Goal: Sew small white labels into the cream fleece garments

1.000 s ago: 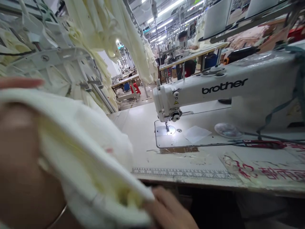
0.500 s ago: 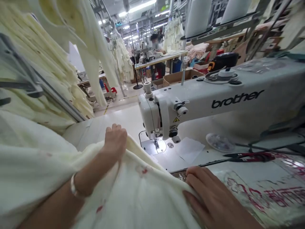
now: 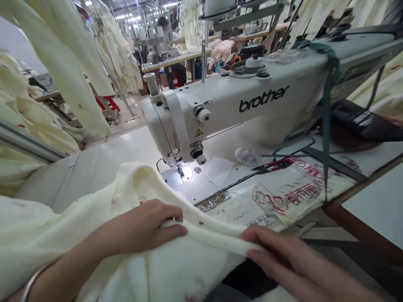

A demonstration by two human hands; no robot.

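Note:
A cream fleece garment [image 3: 132,188] with small red marks lies across the sewing table and my lap. My left hand [image 3: 147,226] grips a fold of it near the table's front edge. My right hand [image 3: 283,256] pinches the same folded edge further right, thumb and fingers closed on the cloth. The white Brother sewing machine [image 3: 226,109] stands just behind, its needle and lit plate [image 3: 181,172] a short way beyond the cloth. The garment's far edge lies close to the presser foot without being under it.
Red-handled thread snips [image 3: 272,165] and a clear bobbin dish [image 3: 247,156] lie right of the needle. A ruler strip [image 3: 264,220] runs along the table edge. Cream garments [image 3: 63,63] hang at the left. Another person sits at a far table [image 3: 170,61].
Both hands have drawn the garment back toward me and now hold its folded edge at the table front. The view has swung left and closer to the machine.

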